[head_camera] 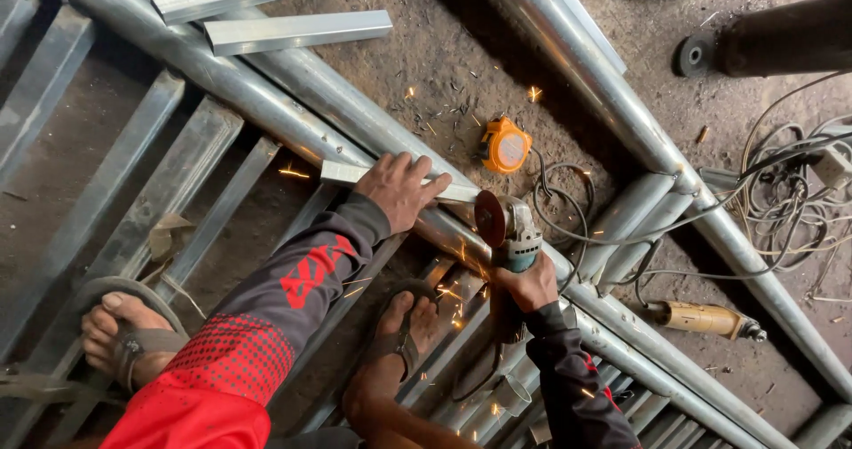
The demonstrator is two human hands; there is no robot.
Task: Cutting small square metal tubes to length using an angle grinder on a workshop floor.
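Sparking grey metal channel (355, 173) underhand

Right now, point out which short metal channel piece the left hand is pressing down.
The short channel piece across the pipe under the left hand; two others lie untouched, farther away.

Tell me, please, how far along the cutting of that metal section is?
Done: two cut sections lie aside. In hand: left hand pins a metal section on the pipe; right hand runs the angle grinder, sparks flying. Left: this piece looks not yet severed.
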